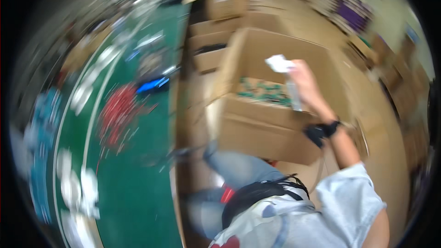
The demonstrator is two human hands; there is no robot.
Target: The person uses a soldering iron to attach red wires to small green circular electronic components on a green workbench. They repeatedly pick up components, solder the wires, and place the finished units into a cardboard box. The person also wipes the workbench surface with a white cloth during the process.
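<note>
My right hand [304, 82] is raised over a large open cardboard box [266, 121], with a dark band round the wrist. Its fingers are closed on a small white piece [278, 63], smeared by motion, whose kind I cannot make out. A pale bluish strip [294, 95] hangs down below the fingers, seemingly part of the same thing. Inside the box lie several small green and white pieces [264, 92], too blurred to name. My left hand does not show.
A green work surface [138, 193] runs along the left, bearing a heap of red wires [120, 112], a blue-lit dark object [154, 85] and white pieces [71, 179]. Smaller open cartons [213, 59] stand beyond the box. More cartons [395, 73] are stacked at the right.
</note>
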